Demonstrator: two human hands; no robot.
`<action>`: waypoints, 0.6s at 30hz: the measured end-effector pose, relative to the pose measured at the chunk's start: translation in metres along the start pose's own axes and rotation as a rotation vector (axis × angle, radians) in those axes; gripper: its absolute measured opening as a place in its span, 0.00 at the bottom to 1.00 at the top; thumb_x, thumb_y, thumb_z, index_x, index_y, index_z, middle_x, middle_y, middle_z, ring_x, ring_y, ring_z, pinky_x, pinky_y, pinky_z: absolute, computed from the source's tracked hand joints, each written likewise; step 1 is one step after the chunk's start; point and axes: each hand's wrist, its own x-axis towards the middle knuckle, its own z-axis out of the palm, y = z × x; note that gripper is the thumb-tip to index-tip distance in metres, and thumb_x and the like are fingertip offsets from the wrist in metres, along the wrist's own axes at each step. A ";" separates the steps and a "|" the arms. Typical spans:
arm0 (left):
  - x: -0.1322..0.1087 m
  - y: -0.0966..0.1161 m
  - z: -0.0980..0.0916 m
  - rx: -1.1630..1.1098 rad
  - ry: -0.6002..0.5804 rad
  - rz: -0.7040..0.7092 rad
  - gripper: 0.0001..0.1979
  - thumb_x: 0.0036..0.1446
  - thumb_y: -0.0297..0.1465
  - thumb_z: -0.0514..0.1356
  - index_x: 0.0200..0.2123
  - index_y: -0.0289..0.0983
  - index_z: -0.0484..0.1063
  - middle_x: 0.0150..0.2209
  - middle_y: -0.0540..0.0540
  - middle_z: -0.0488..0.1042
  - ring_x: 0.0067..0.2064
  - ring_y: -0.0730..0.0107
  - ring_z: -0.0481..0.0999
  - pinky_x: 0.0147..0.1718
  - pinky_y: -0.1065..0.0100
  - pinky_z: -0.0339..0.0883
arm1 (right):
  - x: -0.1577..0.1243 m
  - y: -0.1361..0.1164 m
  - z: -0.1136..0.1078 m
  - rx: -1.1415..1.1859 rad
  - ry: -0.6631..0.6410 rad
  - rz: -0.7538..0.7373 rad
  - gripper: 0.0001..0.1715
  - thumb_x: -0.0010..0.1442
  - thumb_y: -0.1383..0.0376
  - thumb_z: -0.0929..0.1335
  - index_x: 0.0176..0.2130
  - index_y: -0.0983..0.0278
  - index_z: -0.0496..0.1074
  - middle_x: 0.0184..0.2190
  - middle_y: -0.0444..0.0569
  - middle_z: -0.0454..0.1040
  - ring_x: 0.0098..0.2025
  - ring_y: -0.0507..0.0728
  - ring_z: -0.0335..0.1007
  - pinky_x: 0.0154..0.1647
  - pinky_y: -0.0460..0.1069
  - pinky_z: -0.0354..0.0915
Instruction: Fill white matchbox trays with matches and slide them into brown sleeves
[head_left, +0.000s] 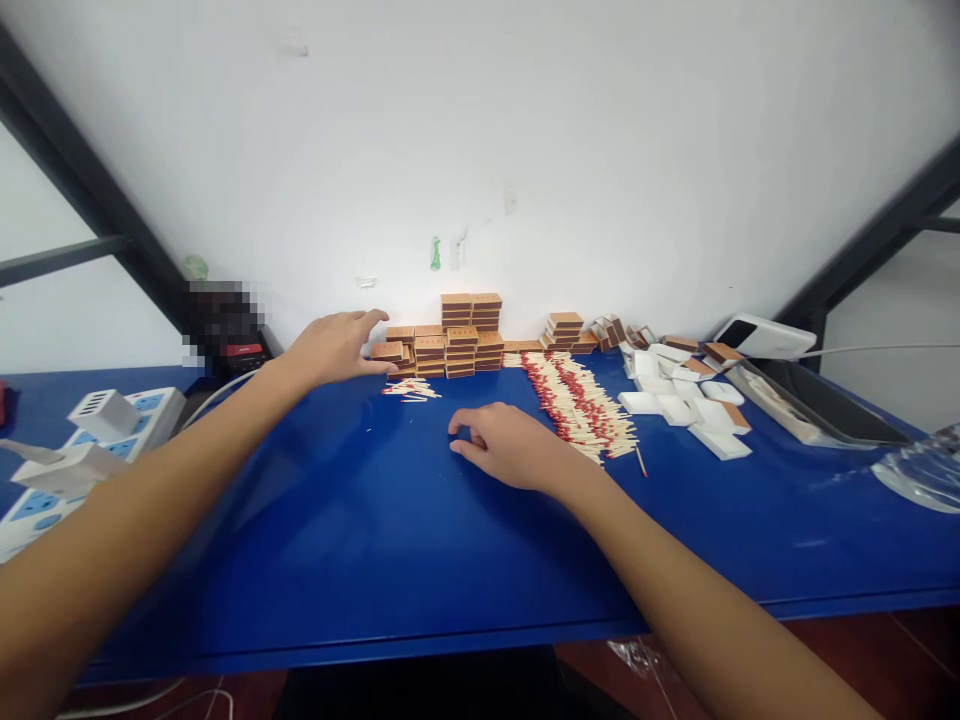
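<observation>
My left hand [337, 345] reaches to the left end of the stacked matchboxes [429, 343], thumb and fingers spread apart. Its thumb tip is beside a matchbox [387, 351] at that end; whether they touch is hard to tell. A small pile of loose matches [411, 389] lies just in front. My right hand [502, 445] rests low over the blue table, its fingers bent, with a gap between thumb and forefinger and nothing visible in it. Right of it spreads a large bed of red-tipped matches [581, 405].
White matchbox trays [686, 395] and empty sleeves [609, 331] lie at the right. Beyond them are a white device with a cable [765, 337], a dark-lined tray [821, 400] and clear plastic [926, 470]. A power strip [154, 415] with plugs stands at the left.
</observation>
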 end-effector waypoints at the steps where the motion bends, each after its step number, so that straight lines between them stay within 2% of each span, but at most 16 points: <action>1: -0.001 -0.003 0.001 -0.030 -0.032 -0.019 0.41 0.58 0.56 0.64 0.67 0.38 0.65 0.47 0.38 0.81 0.48 0.47 0.81 0.43 0.60 0.69 | 0.000 0.000 0.000 -0.001 -0.001 0.000 0.13 0.72 0.61 0.68 0.51 0.61 0.79 0.37 0.50 0.81 0.36 0.56 0.74 0.35 0.48 0.58; 3: 0.000 -0.007 0.004 -0.114 -0.075 -0.016 0.40 0.59 0.55 0.63 0.67 0.39 0.64 0.43 0.41 0.83 0.44 0.51 0.82 0.40 0.62 0.69 | 0.000 0.001 0.000 0.001 -0.004 0.003 0.13 0.72 0.61 0.68 0.52 0.61 0.78 0.37 0.50 0.81 0.36 0.56 0.74 0.35 0.48 0.58; 6: 0.005 -0.006 0.012 -0.186 -0.064 0.003 0.35 0.60 0.50 0.63 0.65 0.40 0.66 0.42 0.43 0.84 0.42 0.56 0.82 0.39 0.64 0.69 | 0.000 0.001 0.001 0.004 -0.005 0.002 0.13 0.72 0.61 0.68 0.52 0.60 0.78 0.37 0.50 0.80 0.36 0.56 0.74 0.35 0.48 0.58; 10: 0.013 0.004 0.021 -0.166 -0.025 -0.011 0.32 0.62 0.46 0.63 0.65 0.39 0.66 0.41 0.43 0.84 0.42 0.57 0.82 0.40 0.63 0.69 | 0.000 0.000 0.001 0.004 -0.003 0.009 0.13 0.72 0.61 0.68 0.52 0.61 0.78 0.37 0.50 0.81 0.37 0.56 0.74 0.36 0.48 0.58; 12: 0.013 0.008 0.019 -0.150 -0.016 -0.017 0.33 0.62 0.46 0.63 0.66 0.39 0.65 0.41 0.43 0.84 0.43 0.55 0.82 0.41 0.63 0.68 | 0.000 0.000 0.000 0.005 -0.004 0.008 0.13 0.72 0.62 0.68 0.52 0.61 0.78 0.37 0.50 0.81 0.37 0.56 0.74 0.36 0.48 0.58; 14: 0.009 0.006 0.008 -0.114 -0.011 -0.033 0.36 0.61 0.48 0.64 0.67 0.38 0.64 0.41 0.42 0.84 0.43 0.53 0.82 0.41 0.62 0.68 | 0.000 0.000 -0.001 0.006 -0.003 0.008 0.13 0.72 0.62 0.68 0.51 0.61 0.78 0.37 0.50 0.81 0.37 0.56 0.73 0.36 0.48 0.58; 16: -0.002 -0.003 -0.012 -0.035 -0.028 -0.069 0.38 0.60 0.50 0.64 0.68 0.38 0.65 0.42 0.41 0.84 0.44 0.51 0.82 0.42 0.61 0.68 | 0.000 0.000 -0.001 0.007 -0.002 0.011 0.12 0.72 0.61 0.68 0.51 0.61 0.78 0.37 0.50 0.81 0.37 0.56 0.73 0.36 0.48 0.58; 17: -0.012 -0.009 -0.025 0.007 -0.065 -0.096 0.38 0.58 0.53 0.64 0.66 0.38 0.67 0.43 0.41 0.83 0.44 0.51 0.82 0.42 0.62 0.68 | 0.000 0.000 -0.001 0.006 -0.002 0.012 0.13 0.72 0.61 0.68 0.51 0.61 0.79 0.37 0.50 0.81 0.37 0.56 0.73 0.36 0.48 0.58; 18: -0.024 -0.017 -0.039 0.018 -0.154 -0.123 0.39 0.56 0.56 0.65 0.63 0.39 0.70 0.44 0.41 0.83 0.44 0.52 0.82 0.41 0.62 0.69 | -0.001 0.000 -0.001 0.002 -0.005 0.012 0.13 0.72 0.61 0.68 0.51 0.61 0.79 0.38 0.50 0.80 0.37 0.56 0.73 0.36 0.48 0.59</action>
